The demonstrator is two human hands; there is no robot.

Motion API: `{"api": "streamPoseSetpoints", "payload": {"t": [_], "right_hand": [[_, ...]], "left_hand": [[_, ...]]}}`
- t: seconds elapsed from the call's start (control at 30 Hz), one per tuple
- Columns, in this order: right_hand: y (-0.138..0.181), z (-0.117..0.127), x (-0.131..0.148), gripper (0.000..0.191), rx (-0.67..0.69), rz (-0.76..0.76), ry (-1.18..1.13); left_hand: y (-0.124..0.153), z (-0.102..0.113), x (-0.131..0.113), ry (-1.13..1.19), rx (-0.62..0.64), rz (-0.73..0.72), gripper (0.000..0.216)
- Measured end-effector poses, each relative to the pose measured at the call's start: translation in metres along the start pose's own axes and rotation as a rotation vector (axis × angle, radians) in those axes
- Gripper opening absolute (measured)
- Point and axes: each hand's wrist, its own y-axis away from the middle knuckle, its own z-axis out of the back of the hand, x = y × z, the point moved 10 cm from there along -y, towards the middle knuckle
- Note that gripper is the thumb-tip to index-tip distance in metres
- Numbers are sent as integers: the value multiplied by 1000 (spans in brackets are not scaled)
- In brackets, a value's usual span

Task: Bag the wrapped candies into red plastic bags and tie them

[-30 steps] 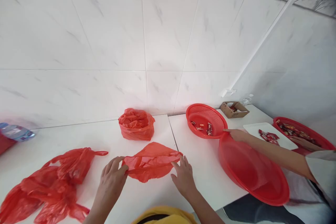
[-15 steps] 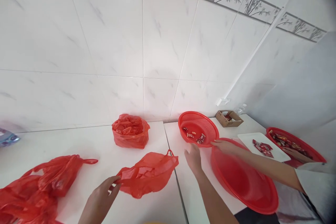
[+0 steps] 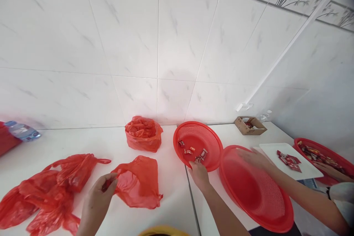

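**Left hand [image 3: 100, 196] on the bag [image 3: 146, 180], right hand [image 3: 199, 177] on the basket [image 3: 199, 132]**

In the head view, your left thumb and fingers are pinched together on the bag's left edge; the bag lies on the table [image 3: 174, 215] in front of you, left of the basket. Your right fingers are bent round the basket's near rim, with the palm outside it. The step looks like managing both at once: keep that pinch on one layer so the mouth can gape, and hold the basket level so the sweets [image 3: 204, 153] don't slide. Mind the tilted basket [image 3: 267, 201] just beside yours, where a co-worker's hand [image 3: 253, 158] rests.

Count three red baskets, the third [image 3: 297, 141] at far right; one white tray [image 3: 272, 150]; one cardboard box [image 3: 241, 127]; two bottles [image 3: 23, 131]; one stuffed bag [image 3: 142, 144] near the wall. Your basket holds roughly half a dozen sweets, some overlapping. You can't count the bags in the left heap [image 3: 52, 193].
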Motion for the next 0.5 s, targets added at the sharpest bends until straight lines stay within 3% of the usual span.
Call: {"api": "streamPoseSetpoints", "payload": {"t": [0.17,0.5], "right_hand": [[29,-12,18,20,76,-10,-48],[91,-26,19,20,269,-25,-222]], "left_hand": [[0,-1,-18,140,61,29,52],[15,-39,-49,364,332,-5,71]]}}
